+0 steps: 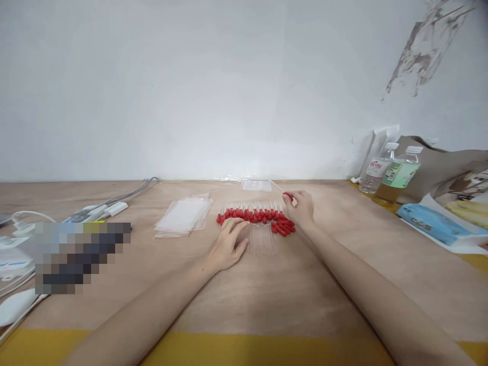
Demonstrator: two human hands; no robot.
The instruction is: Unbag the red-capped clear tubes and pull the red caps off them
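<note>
My right hand (303,208) is closed around the red rubber bulb (287,195) of a dropper, whose thin clear tube points up and left. My left hand (231,244) rests on the table with fingers and thumb apart, beside a row of bare clear glass tubes (261,240). Just beyond its fingertips lies a row of droppers with red bulbs (251,215), their clear tubes pointing away from me. Loose red bulbs (284,226) are heaped to the right of the bare tubes, below my right hand.
Clear zip bags (185,216) lie in a pile at left; another small bag (256,185) is near the wall. Cables and a power strip (89,213) occupy the far left. Two bottles (398,175), a grey bag (438,168) and a blue tissue pack (438,223) stand at right.
</note>
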